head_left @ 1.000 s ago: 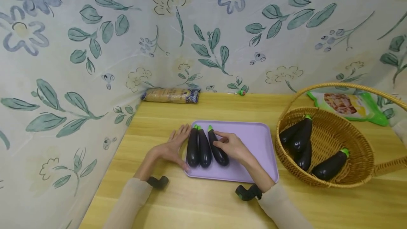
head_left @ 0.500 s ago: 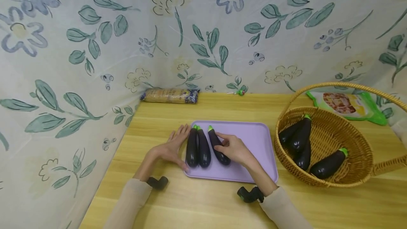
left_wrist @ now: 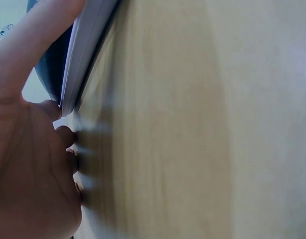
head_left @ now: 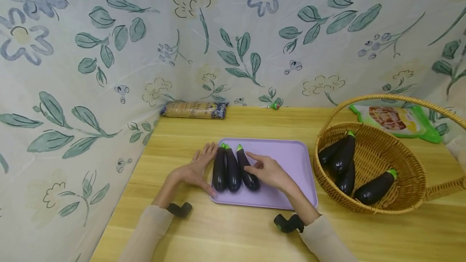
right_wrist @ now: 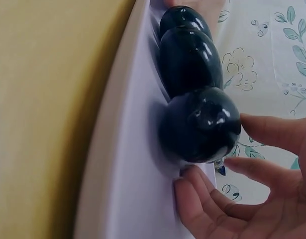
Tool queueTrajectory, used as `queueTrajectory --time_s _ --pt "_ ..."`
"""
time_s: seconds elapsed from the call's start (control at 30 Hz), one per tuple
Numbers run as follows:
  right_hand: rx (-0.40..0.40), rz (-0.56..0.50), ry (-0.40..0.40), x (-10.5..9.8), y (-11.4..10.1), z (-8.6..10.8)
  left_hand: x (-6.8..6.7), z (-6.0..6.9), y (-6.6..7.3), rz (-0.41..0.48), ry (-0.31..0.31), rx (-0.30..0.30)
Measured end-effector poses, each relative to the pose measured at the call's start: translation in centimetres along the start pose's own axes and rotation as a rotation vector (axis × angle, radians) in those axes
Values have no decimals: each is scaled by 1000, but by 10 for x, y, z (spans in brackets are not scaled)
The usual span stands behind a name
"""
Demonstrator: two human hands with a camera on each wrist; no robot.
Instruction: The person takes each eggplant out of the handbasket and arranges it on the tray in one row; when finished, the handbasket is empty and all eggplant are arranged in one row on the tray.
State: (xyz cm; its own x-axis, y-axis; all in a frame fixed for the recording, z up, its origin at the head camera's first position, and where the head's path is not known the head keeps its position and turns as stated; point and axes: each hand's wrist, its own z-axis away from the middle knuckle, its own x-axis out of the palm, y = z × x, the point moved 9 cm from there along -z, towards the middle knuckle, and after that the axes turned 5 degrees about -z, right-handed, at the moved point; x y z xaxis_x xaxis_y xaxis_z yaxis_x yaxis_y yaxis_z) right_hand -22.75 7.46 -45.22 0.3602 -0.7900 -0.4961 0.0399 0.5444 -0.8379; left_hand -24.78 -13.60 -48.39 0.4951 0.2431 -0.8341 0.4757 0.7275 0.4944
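Three dark eggplants lie side by side on a lilac tray [head_left: 287, 161] in the head view: a left one [head_left: 219, 171], a middle one [head_left: 233, 171] and a right one [head_left: 248, 171]. My right hand [head_left: 267, 171] is at the right eggplant's right side. In the right wrist view its thumb touches the skin of that eggplant [right_wrist: 202, 127], with the other fingers loosely bent beneath. My left hand [head_left: 196, 172] spreads along the tray's left edge, thumb at the near corner. The left wrist view shows its palm and thumb beside the tray rim [left_wrist: 85, 50].
A wicker basket [head_left: 411, 169] with a tall handle holds several eggplants to the tray's right. Behind it lies a green-edged food bag [head_left: 397, 120]. A pack of noodles [head_left: 193, 110] and a small lollipop-like item [head_left: 274, 106] lie along the back of the wooden table [head_left: 225, 233].
The right eggplant has shifted slightly left, its lower end coming nearer the middle one. My right hand has eased back a little from its top. The left hand keeps its place.
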Motion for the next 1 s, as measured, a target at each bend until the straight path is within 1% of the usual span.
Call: queueTrajectory --time_s 0.1,0.27,0.47,0.63,0.73,0.8,0.87,1.0 --pt "-41 -9 -29 2 -3 1 0 -1 0 -5 -4 1" --pt "-85 17 -44 2 -8 0 -2 -3 0 -3 -12 -4" --pt "-67 15 -51 3 -5 0 -1 -1 -1 6 -18 -12" --pt "-71 27 -81 -2 -6 7 0 0 1 13 -14 -7" --pt "-79 49 -91 -12 -9 17 -1 -1 1 10 -9 1" --pt "-90 65 -84 -23 -11 25 -1 -1 1 4 -9 2" --pt "-95 71 -66 -36 -13 35 -1 -1 1 1 -9 -1" --pt "-123 38 -29 -70 -20 57 -1 1 1 3 -10 -8"
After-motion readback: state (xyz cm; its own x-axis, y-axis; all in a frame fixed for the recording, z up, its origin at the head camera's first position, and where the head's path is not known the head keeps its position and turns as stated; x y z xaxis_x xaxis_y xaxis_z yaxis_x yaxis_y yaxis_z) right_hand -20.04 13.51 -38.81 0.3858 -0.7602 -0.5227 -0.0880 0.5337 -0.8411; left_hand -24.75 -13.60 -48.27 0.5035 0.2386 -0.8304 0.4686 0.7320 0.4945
